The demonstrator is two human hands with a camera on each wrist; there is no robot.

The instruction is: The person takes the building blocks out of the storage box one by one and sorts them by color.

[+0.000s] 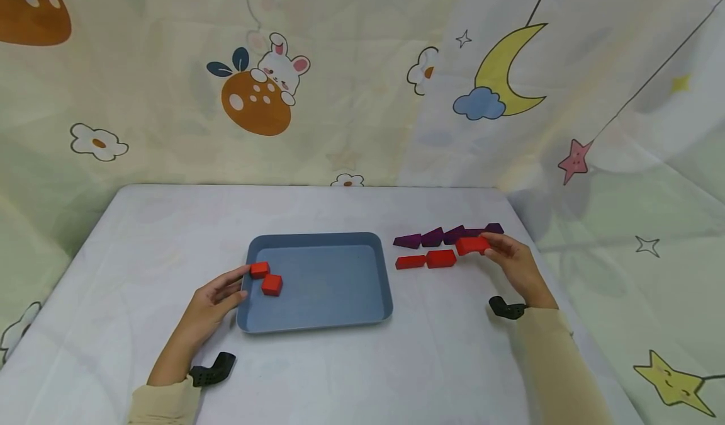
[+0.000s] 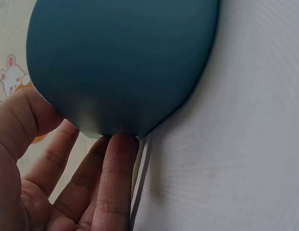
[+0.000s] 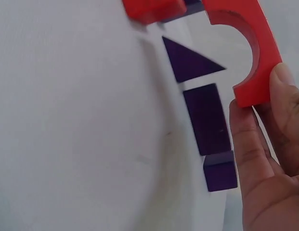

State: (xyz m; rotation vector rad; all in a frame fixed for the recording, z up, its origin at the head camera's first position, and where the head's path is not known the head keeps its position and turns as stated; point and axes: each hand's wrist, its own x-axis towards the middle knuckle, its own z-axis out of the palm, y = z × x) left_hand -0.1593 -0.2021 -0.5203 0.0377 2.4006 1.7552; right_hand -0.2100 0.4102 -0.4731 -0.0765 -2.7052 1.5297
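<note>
My left hand (image 1: 211,305) is at the left edge of a blue-grey tray (image 1: 331,315), thumb and fingers against its rim. In the left wrist view the tray's side (image 2: 125,62) fills the top, with the thumb (image 2: 29,115) at its upper edge and fingertips at its lower edge. Two red blocks, one (image 1: 259,270) by the rim and one (image 1: 272,285) touching it, lie inside the tray. My right hand (image 1: 518,267) pinches a red arch block (image 3: 265,48) by one end, above the table. Two more red blocks (image 1: 410,262) (image 1: 441,259) lie left of it.
Behind the red blocks runs a row of several purple blocks (image 1: 433,237), including a triangle (image 3: 190,62), a rectangular piece (image 3: 207,120) and a small cube (image 3: 220,173). White cloth covers the table (image 1: 340,381). A printed curtain (image 1: 362,97) hangs at the back and sides.
</note>
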